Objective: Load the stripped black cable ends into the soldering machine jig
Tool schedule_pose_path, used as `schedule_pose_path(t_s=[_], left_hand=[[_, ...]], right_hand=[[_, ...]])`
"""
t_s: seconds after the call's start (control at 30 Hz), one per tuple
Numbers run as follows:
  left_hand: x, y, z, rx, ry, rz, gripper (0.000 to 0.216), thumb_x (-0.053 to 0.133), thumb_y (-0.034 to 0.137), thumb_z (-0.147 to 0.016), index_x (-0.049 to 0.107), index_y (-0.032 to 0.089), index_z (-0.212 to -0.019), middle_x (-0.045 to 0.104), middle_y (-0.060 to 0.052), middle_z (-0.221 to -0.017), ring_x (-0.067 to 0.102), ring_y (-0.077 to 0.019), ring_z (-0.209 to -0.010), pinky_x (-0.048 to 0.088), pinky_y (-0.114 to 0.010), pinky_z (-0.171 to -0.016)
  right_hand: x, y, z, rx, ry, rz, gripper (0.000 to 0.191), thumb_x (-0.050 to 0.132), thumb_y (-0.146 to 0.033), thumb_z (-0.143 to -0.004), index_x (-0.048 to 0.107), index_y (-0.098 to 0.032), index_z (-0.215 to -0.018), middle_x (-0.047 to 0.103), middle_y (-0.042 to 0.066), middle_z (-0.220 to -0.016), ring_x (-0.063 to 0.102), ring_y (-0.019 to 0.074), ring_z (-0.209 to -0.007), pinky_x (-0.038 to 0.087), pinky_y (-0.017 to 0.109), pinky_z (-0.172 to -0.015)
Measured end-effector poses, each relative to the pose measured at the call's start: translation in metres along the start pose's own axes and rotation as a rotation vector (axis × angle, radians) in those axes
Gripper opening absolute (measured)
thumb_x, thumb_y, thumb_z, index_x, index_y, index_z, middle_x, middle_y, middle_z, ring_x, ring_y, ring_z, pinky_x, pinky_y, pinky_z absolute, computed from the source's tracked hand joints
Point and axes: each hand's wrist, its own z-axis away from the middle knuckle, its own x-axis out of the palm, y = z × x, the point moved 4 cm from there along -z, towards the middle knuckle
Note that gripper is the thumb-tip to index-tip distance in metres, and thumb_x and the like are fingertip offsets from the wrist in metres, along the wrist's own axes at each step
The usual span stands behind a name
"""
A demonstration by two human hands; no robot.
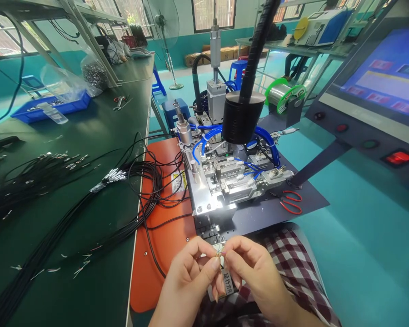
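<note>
At 6 o'clock in the view, just in front of the metal fixture [225,181], the left hand [191,277] and right hand [255,272] meet fingertip to fingertip over the lap. Each grip is pressed together, thumb against forefinger, pinching the stripped wire ends [220,255] of a thin black cable [152,254]. The ends are held between the two hands, above a small printed label [227,284] and clear of the tabletop [98,136]. Their long axis seems to run nearly upright, tips toward 12 o'clock and the fixture, though they are too fine to read surely. The cable leaves toward 8 o'clock across the orange mat [167,231], toward the loose bundle of black cables [54,213] at 9 o'clock. The likely trouble is that the fine strands splay or snap if the fingertips pull apart or twist too hard. Another risk is that the trailing cable snags in the tangled loops on the mat and tugs the ends out of the pinch. Red-handled scissors [291,202] lie at 3 o'clock.
</note>
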Motion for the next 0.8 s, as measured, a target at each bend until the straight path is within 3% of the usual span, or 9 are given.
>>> schedule_pose_path(t_s=[0.2, 0.37, 0.5, 0.67, 0.8], left_hand=[[-0.001, 0.002, 0.003, 0.001, -0.023, -0.013, 0.028, 0.062, 0.037, -0.083, 0.057, 0.017, -0.102, 0.057, 0.003, -0.060, 0.051, -0.0097, -0.057, 0.041, -0.021, -0.057], [-0.001, 0.002, -0.002, -0.028, -0.060, 0.009, 0.017, 0.060, 0.035, -0.086, 0.061, 0.018, -0.090, 0.059, 0.002, -0.056, 0.053, -0.0087, -0.054, 0.040, -0.019, -0.054], [-0.001, 0.005, -0.005, -0.012, 0.014, 0.022, 0.017, 0.063, 0.032, -0.084, 0.062, 0.015, -0.080, 0.061, 0.001, -0.053, 0.054, -0.0088, -0.049, 0.040, -0.018, -0.050], [-0.002, 0.007, -0.001, 0.114, 0.152, -0.088, 0.019, 0.066, 0.031, -0.081, 0.062, 0.015, -0.072, 0.056, 0.003, -0.062, 0.046, -0.0057, -0.045, 0.034, -0.017, -0.044], [-0.003, 0.006, 0.003, 0.212, 0.247, -0.144, 0.024, 0.065, 0.035, -0.081, 0.059, 0.016, -0.068, 0.050, 0.003, -0.073, 0.039, -0.0048, -0.049, 0.033, -0.018, -0.046]], right_hand=[[0.001, 0.002, 0.000, 0.014, -0.116, -0.017, 0.029, 0.063, -0.043, -0.084, 0.054, -0.016, -0.076, 0.057, -0.003, -0.053, 0.045, 0.0085, -0.046, 0.033, 0.021, -0.048], [0.004, -0.003, 0.001, 0.016, -0.152, 0.028, 0.030, 0.061, -0.044, -0.084, 0.052, -0.017, -0.075, 0.059, -0.002, -0.053, 0.043, 0.0082, -0.045, 0.031, 0.021, -0.045], [0.004, -0.005, 0.004, -0.008, -0.146, 0.073, 0.030, 0.058, -0.044, -0.086, 0.050, -0.018, -0.074, 0.057, -0.002, -0.055, 0.043, 0.0086, -0.049, 0.031, 0.021, -0.046], [0.001, -0.010, 0.007, -0.062, 0.004, 0.276, 0.036, 0.060, -0.048, -0.083, 0.051, -0.017, -0.067, 0.048, -0.004, -0.058, 0.039, 0.0087, -0.051, 0.033, 0.022, -0.049], [0.003, -0.008, 0.007, 0.003, 0.017, 0.260, 0.039, 0.060, -0.053, -0.081, 0.049, -0.018, -0.067, 0.041, -0.007, -0.054, 0.034, 0.0075, -0.048, 0.030, 0.021, -0.045]])
